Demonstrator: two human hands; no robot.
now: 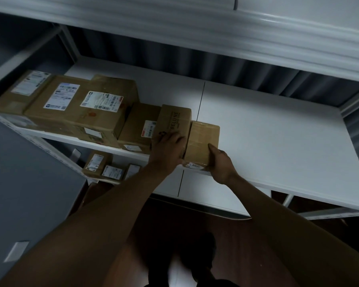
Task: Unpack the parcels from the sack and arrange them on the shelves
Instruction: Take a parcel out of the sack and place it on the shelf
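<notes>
A row of brown cardboard parcels stands along the left of a white shelf (pixel 278 146). My left hand (pixel 166 146) rests on the near end of a box printed with dark lettering (pixel 174 119), fingers spread over its top. Beside it on the right lies a smaller taped box (pixel 203 137). My right hand (pixel 220 162) holds this box at its near right corner, thumb on top. The two boxes touch side by side near the shelf's front edge. No sack is in view.
Larger labelled parcels (pixel 75 102) and a mid-sized one (pixel 139 127) fill the shelf's left part. A lower shelf holds small labelled parcels (pixel 95 162). Another shelf (pixel 216 27) hangs overhead. Dark wooden floor (pixel 236 235) lies below.
</notes>
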